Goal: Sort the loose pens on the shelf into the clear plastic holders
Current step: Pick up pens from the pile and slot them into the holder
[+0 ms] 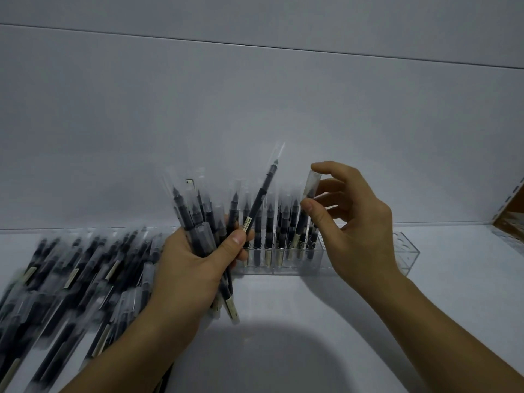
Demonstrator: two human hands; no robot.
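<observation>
My right hand (351, 219) pinches one pen (311, 184), nearly upright in the holder (405, 256) at the back edge of the shelf (312, 321). My left hand (195, 259) grips the bundle (198, 217) just to its left.

Left hand (192, 268), right hand (360, 222); bare forearms (453, 336), short nails (236, 239)

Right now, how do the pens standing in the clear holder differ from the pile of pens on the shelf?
The standing pens sit upright in rows in the holder; the pile of pens lies flat and jumbled on the shelf. The standing pens are right of centre, the right hand pinching one by its cap; the pile of pens sprawls at the left. Both show dark barrels and clear caps.
</observation>
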